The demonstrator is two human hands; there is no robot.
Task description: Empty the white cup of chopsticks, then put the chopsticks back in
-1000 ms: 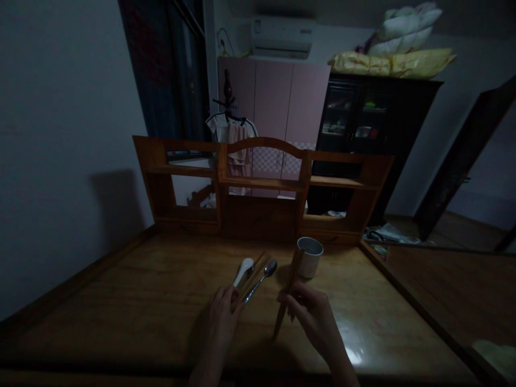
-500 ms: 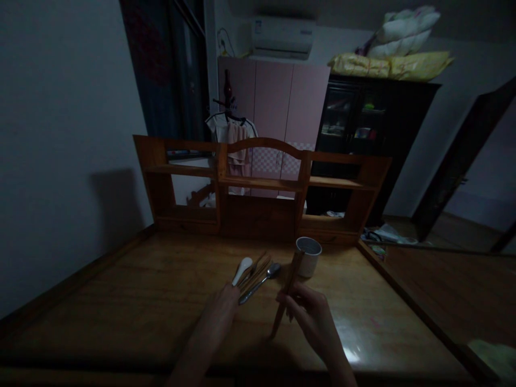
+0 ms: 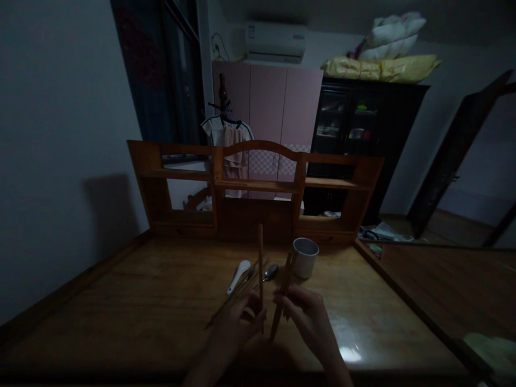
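Between its thumb and fingers my left hand (image 3: 242, 325) grips a wooden chopstick (image 3: 260, 258), held nearly upright above the desk. My right hand (image 3: 304, 309) is closed on wooden chopsticks (image 3: 282, 290), tilted with their lower ends near the desk top; how many is hard to tell. Beyond my left hand lie a white soup spoon (image 3: 239, 274), a metal spoon (image 3: 271, 272) and thin chopsticks (image 3: 220, 316) that my left hand partly hides. A pale cup with a grey inside (image 3: 305, 258) stands upright just past my right hand, partly behind the chopsticks.
The wooden desk (image 3: 161, 290) carries a shelf unit (image 3: 258, 185) along its back edge. A white wall (image 3: 72, 134) borders the left side. Behind are a pink wardrobe (image 3: 268, 102), a clothes stand with garments (image 3: 231, 137) and a dark cabinet (image 3: 366, 123).
My left hand has come away from the utensils on the desk with a chopstick raised upright, moving right toward my right hand. My right hand stays nearly in place with its chopsticks.
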